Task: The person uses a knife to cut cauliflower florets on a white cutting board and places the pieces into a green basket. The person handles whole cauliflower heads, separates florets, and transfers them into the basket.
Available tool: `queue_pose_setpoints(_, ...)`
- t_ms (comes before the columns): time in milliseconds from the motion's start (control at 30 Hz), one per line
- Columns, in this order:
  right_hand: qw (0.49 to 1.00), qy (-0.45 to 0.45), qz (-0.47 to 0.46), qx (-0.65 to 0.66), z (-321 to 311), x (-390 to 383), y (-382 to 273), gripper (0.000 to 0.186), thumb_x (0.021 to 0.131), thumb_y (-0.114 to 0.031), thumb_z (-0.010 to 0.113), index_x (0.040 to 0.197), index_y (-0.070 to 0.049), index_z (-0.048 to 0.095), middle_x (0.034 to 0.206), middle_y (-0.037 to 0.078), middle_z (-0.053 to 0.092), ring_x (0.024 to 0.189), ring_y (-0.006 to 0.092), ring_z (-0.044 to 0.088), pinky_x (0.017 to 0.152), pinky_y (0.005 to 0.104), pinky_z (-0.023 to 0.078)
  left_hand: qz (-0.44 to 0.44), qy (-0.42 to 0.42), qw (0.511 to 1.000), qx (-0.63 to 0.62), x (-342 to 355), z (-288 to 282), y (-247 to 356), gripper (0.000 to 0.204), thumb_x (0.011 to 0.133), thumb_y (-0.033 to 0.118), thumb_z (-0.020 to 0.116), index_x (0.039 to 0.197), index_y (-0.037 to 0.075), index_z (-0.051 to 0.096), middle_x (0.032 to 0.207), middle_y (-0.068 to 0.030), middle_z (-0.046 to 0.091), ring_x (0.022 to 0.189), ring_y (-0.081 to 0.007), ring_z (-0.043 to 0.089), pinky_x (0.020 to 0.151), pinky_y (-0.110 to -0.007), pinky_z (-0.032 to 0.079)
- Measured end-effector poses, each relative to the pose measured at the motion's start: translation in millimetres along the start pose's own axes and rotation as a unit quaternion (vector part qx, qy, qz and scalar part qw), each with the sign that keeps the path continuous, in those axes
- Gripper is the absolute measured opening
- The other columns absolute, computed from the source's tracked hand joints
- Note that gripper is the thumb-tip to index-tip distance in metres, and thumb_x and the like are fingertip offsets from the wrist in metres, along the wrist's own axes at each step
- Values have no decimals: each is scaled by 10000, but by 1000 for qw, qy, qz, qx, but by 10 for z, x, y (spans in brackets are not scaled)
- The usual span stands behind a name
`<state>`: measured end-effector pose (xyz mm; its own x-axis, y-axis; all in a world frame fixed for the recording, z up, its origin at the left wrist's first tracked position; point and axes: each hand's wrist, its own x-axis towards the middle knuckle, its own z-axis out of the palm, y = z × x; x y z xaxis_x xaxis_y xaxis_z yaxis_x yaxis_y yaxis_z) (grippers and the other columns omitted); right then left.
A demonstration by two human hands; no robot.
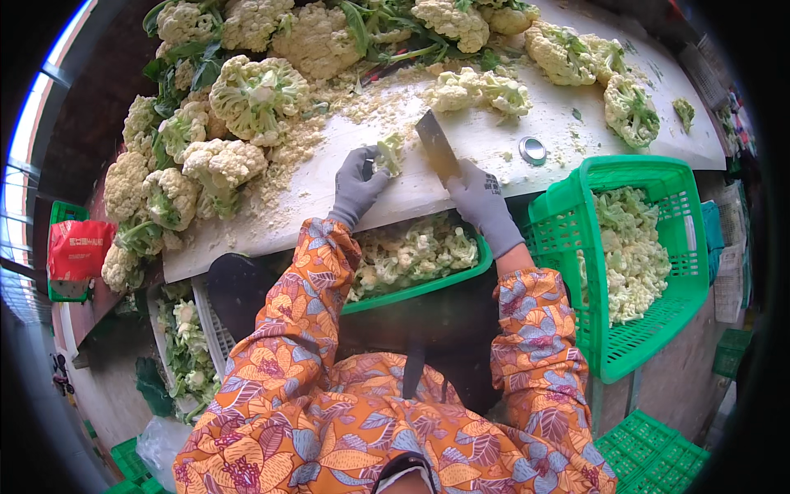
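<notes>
My left hand (pixel 360 183), in a grey glove, is closed on a small cauliflower floret (pixel 388 155) held just over the white tabletop (pixel 321 177). Facing it, my gloved right hand (pixel 480 198) grips a knife (pixel 438 146) with a broad blade. The blade points up and away, a short gap to the right of the floret. Right below both hands, a green basket (pixel 411 286) at my lap holds cut florets (pixel 415 253). Beyond the knife lie cauliflower pieces (pixel 480 92) on the table.
Whole cauliflowers (pixel 259 92) are heaped at the left and back. More heads (pixel 632 111) lie at the right. A round metal-rimmed object (pixel 532 150) sits near the table edge. A tall green basket (pixel 586 272) of florets stands at my right, a crate of trimmings (pixel 189 346) at my left.
</notes>
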<state>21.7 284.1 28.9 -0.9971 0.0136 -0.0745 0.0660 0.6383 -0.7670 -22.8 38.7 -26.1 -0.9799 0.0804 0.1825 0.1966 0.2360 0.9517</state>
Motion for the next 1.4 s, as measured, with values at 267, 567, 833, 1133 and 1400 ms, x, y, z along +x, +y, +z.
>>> queue_pose_setpoints(267, 965, 138, -216, -54, -11, -102, -454, 113, 921, -193, 569, 938, -86, 535, 778, 160, 643, 724, 398, 648, 642, 500, 519, 5, 37, 989, -142, -43, -25, -120, 363, 910, 30, 697, 1238, -14, 549, 1117, -64, 601, 998, -115, 621, 881, -270, 536)
queue_pose_setpoints(567, 974, -136, 123, 132, 135, 41, -382, 258, 910, -180, 541, 1121, -40, 591, 748, 135, 646, 605, 263, 641, 591, 395, 549, 38, 40, 996, -76, -82, -49, -85, 290, 893, 20, 698, 1140, -9, 549, 1061, -38, 596, 969, -101, 590, 884, -247, 497)
queue_pose_setpoints(833, 993, 82, 25, -81, -359, -77, -155, 222, 934, -236, 523, 981, -29, 588, 782, 221, 669, 733, 389, 669, 700, 484, 536, 74, 125, 972, 183, 144, 48, 97, 347, 840, 197, 629, 1144, 33, 662, 1071, -141, 548, 944, -234, 540, 864, -374, 455)
queue_pose_setpoints(1133, 976, 66, 16, -209, -209, 42, -130, 206, 951, -241, 511, 1016, -50, 553, 929, 224, 698, 896, 392, 690, 768, 507, 545, 80, -107, 946, 297, 681, 608, 441, 505, 911, 408, 629, 1325, 122, 594, 1247, -158, 613, 1171, -307, 573, 1046, -409, 439)
queue_pose_setpoints(1400, 989, 67, -2, -133, -233, -123, -261, 195, 932, -207, 519, 999, -26, 544, 845, 261, 679, 812, 427, 683, 745, 540, 538, 46, -66, 937, 339, 556, 569, 373, 422, 877, 406, 690, 1149, 84, 658, 1110, -114, 653, 1040, -294, 610, 937, -399, 486)
